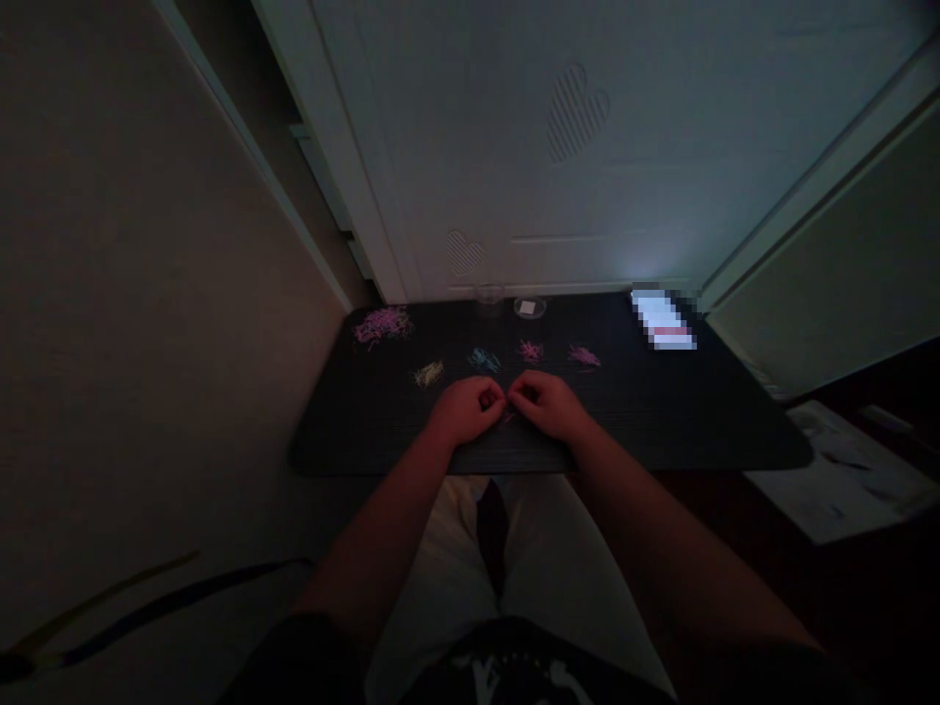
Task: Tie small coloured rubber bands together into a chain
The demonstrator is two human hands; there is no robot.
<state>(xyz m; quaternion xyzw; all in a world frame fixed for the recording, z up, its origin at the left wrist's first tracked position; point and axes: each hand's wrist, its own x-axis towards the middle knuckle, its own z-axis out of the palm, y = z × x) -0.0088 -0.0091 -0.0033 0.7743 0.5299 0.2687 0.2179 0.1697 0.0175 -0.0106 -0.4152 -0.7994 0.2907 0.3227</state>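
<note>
My left hand (470, 406) and my right hand (543, 403) meet fingertip to fingertip low over the dark table, both with pinched fingers. What they pinch is too small and dim to name. A few pinkish strands (506, 418) lie just below the fingertips. Beyond the hands, small piles of thin pieces form a row: yellowish (429, 373), blue (485, 360), pink (530, 351) and purple (585, 356). A larger mixed pile (383, 325), mostly pink and purple, sits at the table's far left.
A clear round container (489, 300) and a clear lid with a white label (529, 308) stand at the table's (697, 421) back edge. A lit, blurred-out screen (663, 319) lies at the back right. A white panel with hearts rises behind.
</note>
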